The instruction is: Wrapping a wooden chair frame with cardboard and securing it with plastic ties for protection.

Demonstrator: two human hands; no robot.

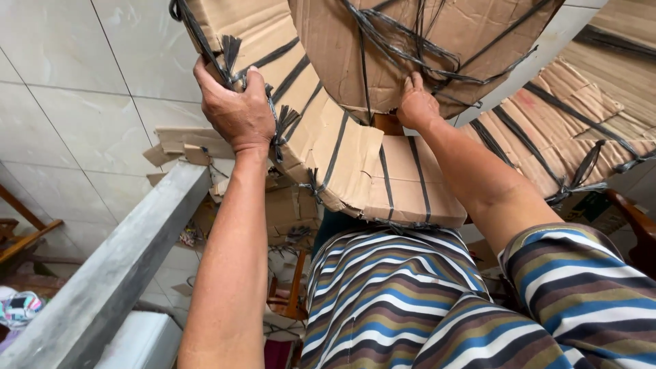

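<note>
A large round roll wrapped in brown cardboard (355, 157) and bound with black plastic straps fills the top of the head view. My left hand (236, 109) grips the roll's outer edge at the upper left, fingers closed over the cardboard and a frayed strap. My right hand (417, 102) presses into the roll's middle, where the flat cardboard face (417, 41) meets the rim, its fingers partly hidden behind the cardboard. Both arms reach upward, and a striped shirt (389, 307) covers the lower part of the view.
A second cardboard-wrapped roll (567, 130) with black straps lies to the right. A grey concrete ledge (116, 273) runs diagonally at the lower left below a white tiled wall (75, 116). Torn cardboard scraps (181, 147) sit on the ledge's far end. Wooden furniture (632, 225) shows at the right edge.
</note>
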